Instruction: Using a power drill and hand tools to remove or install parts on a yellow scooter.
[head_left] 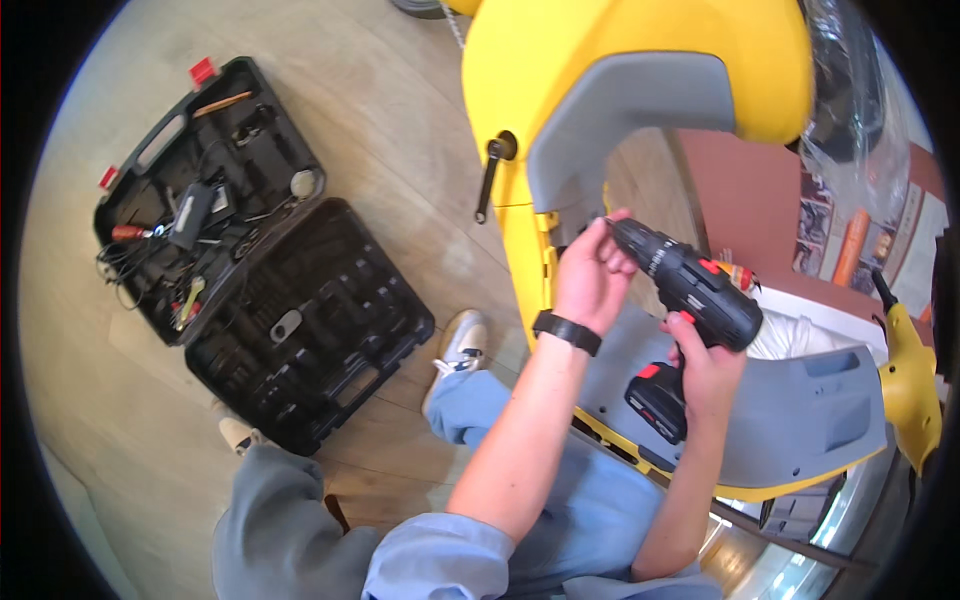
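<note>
My right hand (703,365) grips the handle of a black cordless drill (708,300) with red accents, its battery pack at the lower end. The drill's chuck points up and left, toward my left hand (592,275). There my thumb and fingers are pinched together at the chuck's tip; what they hold, if anything, is too small and covered to name. A black band is on my left wrist. Both hands are above a large yellow body with grey panels (640,95), close to its grey footboard-like panel (790,420).
An open black tool case (310,330) lies on the wood floor at left. A red-handled screwdriver (128,232) and loose cables are in it. A black crank-like lever (488,180) juts from the yellow body. Clear plastic wrap (850,120) and an orange tube (852,245) are at right.
</note>
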